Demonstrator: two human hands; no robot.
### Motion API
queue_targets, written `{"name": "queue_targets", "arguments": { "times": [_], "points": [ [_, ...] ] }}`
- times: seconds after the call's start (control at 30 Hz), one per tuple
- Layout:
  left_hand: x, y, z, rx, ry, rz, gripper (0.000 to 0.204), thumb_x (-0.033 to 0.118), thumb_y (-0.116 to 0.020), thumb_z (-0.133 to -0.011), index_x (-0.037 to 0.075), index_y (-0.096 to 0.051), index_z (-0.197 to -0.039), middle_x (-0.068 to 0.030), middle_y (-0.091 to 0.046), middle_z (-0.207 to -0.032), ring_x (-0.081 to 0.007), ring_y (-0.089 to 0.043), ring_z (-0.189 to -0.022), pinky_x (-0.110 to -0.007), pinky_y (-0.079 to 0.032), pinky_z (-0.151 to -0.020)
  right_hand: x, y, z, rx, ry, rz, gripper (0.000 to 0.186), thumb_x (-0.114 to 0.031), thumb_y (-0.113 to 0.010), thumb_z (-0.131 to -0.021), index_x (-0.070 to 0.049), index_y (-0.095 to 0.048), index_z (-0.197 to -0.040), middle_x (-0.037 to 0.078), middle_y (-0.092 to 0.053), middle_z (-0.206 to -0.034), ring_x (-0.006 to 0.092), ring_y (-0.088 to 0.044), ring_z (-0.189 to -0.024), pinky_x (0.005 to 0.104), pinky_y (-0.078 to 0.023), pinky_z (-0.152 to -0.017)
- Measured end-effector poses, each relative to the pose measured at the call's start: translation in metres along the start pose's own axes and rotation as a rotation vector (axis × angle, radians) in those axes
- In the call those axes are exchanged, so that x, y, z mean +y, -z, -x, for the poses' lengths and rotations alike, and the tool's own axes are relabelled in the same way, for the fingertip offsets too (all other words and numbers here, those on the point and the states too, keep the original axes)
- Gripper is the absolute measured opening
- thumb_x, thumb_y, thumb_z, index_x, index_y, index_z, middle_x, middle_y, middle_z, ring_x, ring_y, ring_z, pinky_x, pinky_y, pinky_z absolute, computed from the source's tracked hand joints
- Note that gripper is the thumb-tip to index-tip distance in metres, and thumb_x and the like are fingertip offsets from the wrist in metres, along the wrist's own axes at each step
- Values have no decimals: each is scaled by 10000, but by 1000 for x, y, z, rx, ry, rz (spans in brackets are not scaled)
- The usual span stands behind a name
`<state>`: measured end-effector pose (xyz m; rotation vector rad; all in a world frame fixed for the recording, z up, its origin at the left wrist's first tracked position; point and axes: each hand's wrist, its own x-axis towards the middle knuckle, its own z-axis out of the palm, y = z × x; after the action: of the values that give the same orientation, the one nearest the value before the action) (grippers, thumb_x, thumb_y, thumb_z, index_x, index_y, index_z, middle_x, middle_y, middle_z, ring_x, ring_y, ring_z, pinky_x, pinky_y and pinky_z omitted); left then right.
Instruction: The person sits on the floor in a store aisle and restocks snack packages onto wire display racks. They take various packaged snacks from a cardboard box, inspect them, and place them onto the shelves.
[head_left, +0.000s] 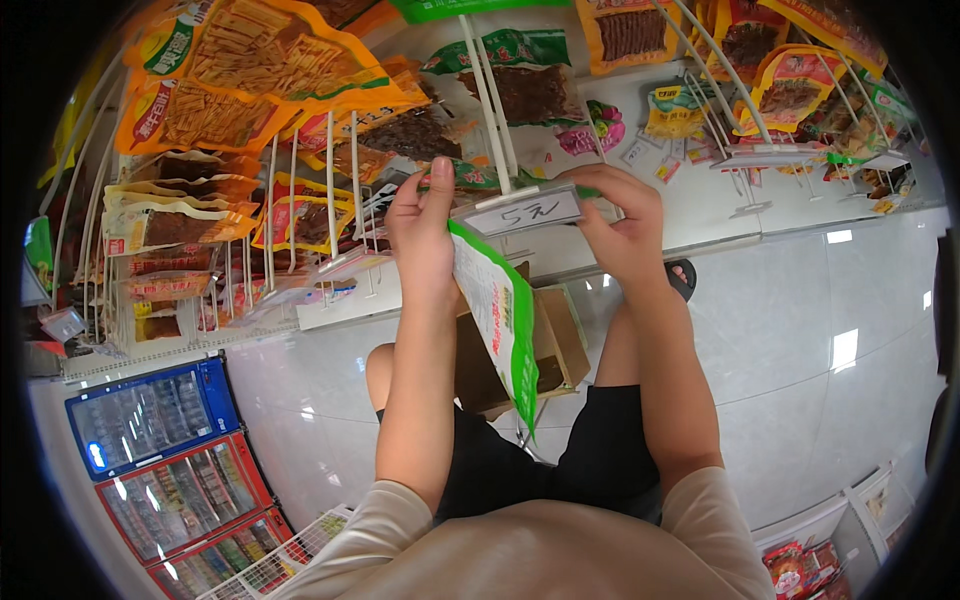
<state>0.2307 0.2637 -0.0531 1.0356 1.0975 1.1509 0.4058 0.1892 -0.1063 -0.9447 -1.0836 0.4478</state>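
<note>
Both my hands are raised at the end of a white display hook, one on each side of its price tag holder [518,211]. My left hand [422,225] is closed with the thumb up, on the green edge of a snack bag [482,177] mostly hidden behind the tag. My right hand [625,218] pinches with thumb and fingertips at the tag's right end, where a strip of the same green shows. Below the tag a white snack pouch with green edges [497,315] hangs tilted beside my left forearm; what supports it is hidden.
Orange snack bags [255,60] hang on hooks at left, others [790,85] at right. An open cardboard box [560,340] stands between my legs, below the white shelf edge [690,225]. Drinks coolers [150,420] stand lower left, with a white wire basket [300,550] nearby.
</note>
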Motion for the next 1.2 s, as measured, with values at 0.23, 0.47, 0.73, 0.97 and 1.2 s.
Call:
{"name": "queue_targets", "arguments": {
  "times": [0.23,0.47,0.73,0.97,1.2],
  "points": [
    [12,-6,13,-24,-62,-139,233,277,-640,-976,100,-612,-827,51,-502,-577,-32,-336,-382,-219,-219,-349,0,-3,4,151,-55,49,68,-31,-715,-858,27,-707,-893,62,-689,-782,127,-582,-665,251,-458,-638],
    [6,-2,14,-101,-98,-168,220,251,-646,-971,84,-604,-834,40,-527,-622,-32,-353,-390,-219,-245,-348,-2,4,3,201,-188,-18,84,-42,-705,-877,35,-711,-911,51,-688,-783,96,-569,-707,248,-449,-654],
    [-2,-1,17,-129,-92,-137,219,250,-645,-971,52,-599,-892,28,-522,-616,-42,-361,-405,-218,-252,-351,6,9,6,176,-170,17,75,-19,-711,-844,49,-678,-847,53,-613,-686,102,-513,-640,257,-404,-595],
    [-5,1,21,-124,-83,-158,238,266,-613,-990,47,-579,-901,25,-499,-591,-45,-332,-402,-214,-243,-369,13,12,4,110,-136,19,108,-6,-711,-832,54,-638,-779,54,-556,-639,116,-477,-602,268,-380,-559],
    [-4,0,20,-63,-86,-170,261,291,-597,-998,48,-574,-904,32,-427,-529,-51,-324,-396,-220,-242,-374,5,4,1,119,-156,-25,83,-11,-715,-840,45,-664,-805,43,-552,-634,98,-480,-595,260,-379,-553]
  ]
}}
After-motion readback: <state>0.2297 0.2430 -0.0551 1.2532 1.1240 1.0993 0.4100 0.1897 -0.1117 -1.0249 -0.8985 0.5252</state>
